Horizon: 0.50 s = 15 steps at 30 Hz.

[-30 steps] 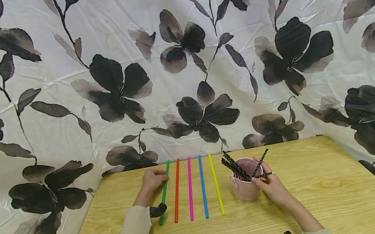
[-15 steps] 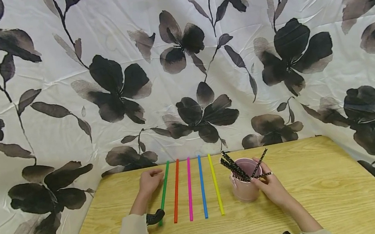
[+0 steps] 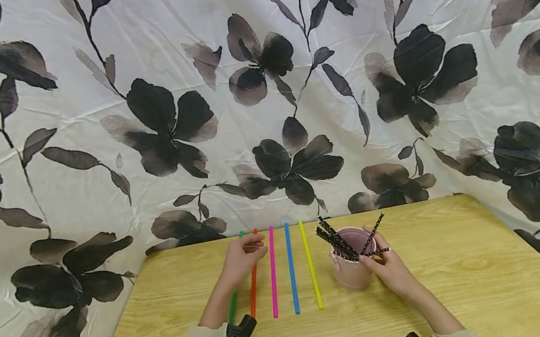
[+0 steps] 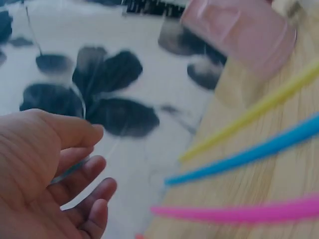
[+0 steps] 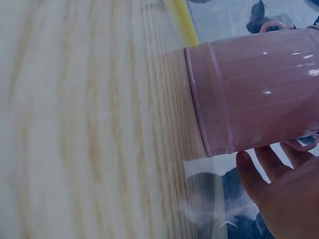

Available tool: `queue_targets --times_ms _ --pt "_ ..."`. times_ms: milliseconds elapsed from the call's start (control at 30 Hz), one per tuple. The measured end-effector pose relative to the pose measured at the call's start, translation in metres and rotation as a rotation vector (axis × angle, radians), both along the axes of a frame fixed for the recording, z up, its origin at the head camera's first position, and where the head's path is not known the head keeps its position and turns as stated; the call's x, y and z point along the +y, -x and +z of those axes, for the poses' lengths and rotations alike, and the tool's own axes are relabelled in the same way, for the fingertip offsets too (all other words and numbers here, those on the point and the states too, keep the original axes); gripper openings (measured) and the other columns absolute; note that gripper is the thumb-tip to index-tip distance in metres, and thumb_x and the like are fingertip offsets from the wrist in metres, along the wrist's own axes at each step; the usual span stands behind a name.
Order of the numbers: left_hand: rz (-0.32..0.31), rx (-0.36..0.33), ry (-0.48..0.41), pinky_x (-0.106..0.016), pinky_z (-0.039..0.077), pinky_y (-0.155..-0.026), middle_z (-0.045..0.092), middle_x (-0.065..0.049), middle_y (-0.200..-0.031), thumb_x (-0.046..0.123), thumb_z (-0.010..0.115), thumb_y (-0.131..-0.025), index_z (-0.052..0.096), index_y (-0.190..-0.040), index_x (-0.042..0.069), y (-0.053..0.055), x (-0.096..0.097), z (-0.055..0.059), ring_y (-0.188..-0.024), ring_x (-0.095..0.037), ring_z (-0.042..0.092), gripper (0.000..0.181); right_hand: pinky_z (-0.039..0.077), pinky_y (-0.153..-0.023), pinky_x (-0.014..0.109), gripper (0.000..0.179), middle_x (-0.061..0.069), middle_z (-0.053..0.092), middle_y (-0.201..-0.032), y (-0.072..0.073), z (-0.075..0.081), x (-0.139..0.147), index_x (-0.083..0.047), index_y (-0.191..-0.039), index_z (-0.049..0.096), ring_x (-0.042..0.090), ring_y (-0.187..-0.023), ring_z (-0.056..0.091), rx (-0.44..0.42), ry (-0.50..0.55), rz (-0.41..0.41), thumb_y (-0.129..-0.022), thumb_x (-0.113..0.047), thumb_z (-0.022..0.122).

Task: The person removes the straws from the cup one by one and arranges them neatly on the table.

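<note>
My left hand (image 3: 240,260) hovers over the green straw (image 3: 234,308) and red straw (image 3: 254,293), covering part of both. Its fingers are loosely bent and hold nothing, as the left wrist view also shows. To the right lie a pink straw (image 3: 273,273), a blue straw (image 3: 292,271) and a yellow straw (image 3: 311,268), roughly parallel. Upright beyond them stands a small pink bucket (image 3: 352,276) with several black dotted straws (image 3: 336,241) leaning in it. My right hand (image 3: 390,267) grips the bucket's right side, thumb in front and fingers behind; the right wrist view shows fingers against its wall (image 5: 269,89).
The wooden table (image 3: 441,260) carries everything. A white cloth (image 3: 160,35) with dark flowers hangs right behind the table's far edge. Each wrist wears a black device, the left one (image 3: 242,327) close above the lower ends of the green and red straws.
My left hand was at the green straw, drew back slightly left, then moved right to above the red straw. The green straw stays in the row. My right hand stays on the bucket.
</note>
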<state>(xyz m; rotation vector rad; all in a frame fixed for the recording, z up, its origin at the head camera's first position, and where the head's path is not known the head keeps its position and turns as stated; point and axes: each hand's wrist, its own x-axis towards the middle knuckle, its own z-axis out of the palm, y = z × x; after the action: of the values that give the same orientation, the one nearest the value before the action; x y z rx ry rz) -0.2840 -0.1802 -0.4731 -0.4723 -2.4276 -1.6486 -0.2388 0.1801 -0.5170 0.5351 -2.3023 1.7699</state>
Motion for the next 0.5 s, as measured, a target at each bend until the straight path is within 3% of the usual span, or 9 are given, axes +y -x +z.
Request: queue_targets --times_ms 100,267,500 --pt "-0.083 -0.024 0.016 -0.035 0.055 -0.076 0.065 -0.015 -0.104 0.007 0.07 -0.088 0.063 -0.118 -0.006 -0.009 0.017 0.006 -0.092 -0.027 0.063 0.034 0.046 -0.093 0.028 0.065 0.022 0.039 -0.146 0.001 0.0 0.0 -0.007 -0.151 0.028 0.037 -0.128 0.041 0.001 -0.001 0.006 -0.095 -0.008 0.061" --pt "-0.169 -0.114 0.033 -0.041 0.051 -0.087 0.062 -0.015 -0.116 0.008 0.071 -0.089 0.058 -0.127 -0.004 -0.02 0.045 0.015 -0.105 -0.033 0.06 0.042 0.047 -0.091 0.032 0.064 0.022 0.039 -0.145 0.0 0.0 0.0 -0.009 -0.15 0.03 0.038 -0.127 0.042 0.008 -0.006 0.014 -0.094 -0.007 0.062" --pt "-0.287 -0.148 -0.028 -0.049 0.049 -0.092 0.057 -0.023 -0.124 0.004 0.07 -0.088 0.051 -0.133 -0.008 -0.033 0.072 0.02 -0.114 -0.043 0.055 0.051 0.048 -0.089 0.03 0.063 0.024 0.041 -0.143 -0.001 0.004 -0.002 -0.003 -0.148 0.032 0.038 -0.125 0.044 0.011 -0.013 0.033 -0.093 -0.007 0.063"
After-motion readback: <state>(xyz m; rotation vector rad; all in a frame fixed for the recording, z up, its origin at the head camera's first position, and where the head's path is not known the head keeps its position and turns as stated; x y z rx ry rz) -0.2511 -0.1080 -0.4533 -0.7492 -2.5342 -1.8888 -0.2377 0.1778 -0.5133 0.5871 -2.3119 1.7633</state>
